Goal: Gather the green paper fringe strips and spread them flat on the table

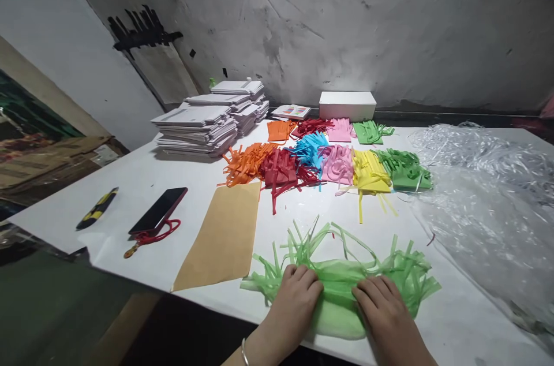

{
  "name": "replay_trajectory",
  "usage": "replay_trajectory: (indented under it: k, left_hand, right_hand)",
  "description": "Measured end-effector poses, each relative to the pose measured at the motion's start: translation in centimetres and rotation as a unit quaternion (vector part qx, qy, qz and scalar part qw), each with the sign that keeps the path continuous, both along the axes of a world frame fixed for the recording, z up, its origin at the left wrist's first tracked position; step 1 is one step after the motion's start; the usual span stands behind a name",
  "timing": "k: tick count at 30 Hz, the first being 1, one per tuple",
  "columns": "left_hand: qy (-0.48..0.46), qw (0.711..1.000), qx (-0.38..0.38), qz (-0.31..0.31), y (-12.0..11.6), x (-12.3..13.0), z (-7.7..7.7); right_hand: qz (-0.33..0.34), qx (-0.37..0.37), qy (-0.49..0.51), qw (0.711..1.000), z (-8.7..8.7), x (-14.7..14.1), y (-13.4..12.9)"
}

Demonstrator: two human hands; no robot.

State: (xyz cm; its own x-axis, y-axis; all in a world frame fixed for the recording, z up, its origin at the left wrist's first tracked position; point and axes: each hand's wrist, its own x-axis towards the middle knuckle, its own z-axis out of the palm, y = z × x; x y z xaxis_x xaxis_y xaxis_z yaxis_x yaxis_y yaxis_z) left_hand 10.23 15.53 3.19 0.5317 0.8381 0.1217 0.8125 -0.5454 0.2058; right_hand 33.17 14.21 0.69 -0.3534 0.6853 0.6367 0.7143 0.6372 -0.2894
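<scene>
A light green sheet of thin tissue-like material (340, 320) with fringed strips at both ends lies at the table's front edge. My left hand (300, 297) grips its fold on the left, fingers curled over it. On the right, my right hand (381, 302) also has its fingers bent onto the same fold. The middle of the sheet is gathered between the two hands, and its cut strips spread outward at either side. Farther back lie fringed bundles: orange (249, 163), red (280, 170), blue (309, 149), pink (336, 165), yellow (371, 171) and dark green (407, 170).
Brown paper (223, 233) lies left of the green sheet. Beyond it are a phone (159, 211) with a red cord and a yellow-black cutter (98, 208). White stacks (197, 129) and a white box (347, 105) stand at the back. Clear plastic (480, 227) covers the right side.
</scene>
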Motion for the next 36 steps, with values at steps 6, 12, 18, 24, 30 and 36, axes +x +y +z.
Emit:
replay_trajectory:
  k: [6,12,18,24,30,36]
  left_hand:
    - [0.038,0.995,-0.051,0.072,2.0,1.8,1.5]
    - [0.054,0.990,-0.068,0.113,3.3,2.9,2.4]
    - [0.059,0.989,-0.067,0.120,3.7,3.2,2.3]
    - [0.022,1.000,0.000,-0.001,2.7,2.4,2.7]
    - [0.009,0.986,0.128,-0.102,1.7,2.0,1.3]
    - [-0.019,0.987,0.104,-0.120,1.0,0.4,0.3]
  right_hand:
    - [-0.137,-0.074,-0.030,0.987,0.0,-0.4,0.0]
    - [-0.215,-0.080,-0.106,0.968,0.9,-1.0,0.3]
    - [-0.112,-0.007,-0.004,0.994,0.6,-2.4,0.7]
    - [-0.034,0.013,-0.026,0.999,0.5,-2.6,1.2]
    - [0.001,0.021,-0.040,0.999,1.5,-2.5,0.6]
    - [0.041,0.042,-0.078,0.995,0.8,-0.9,0.3]
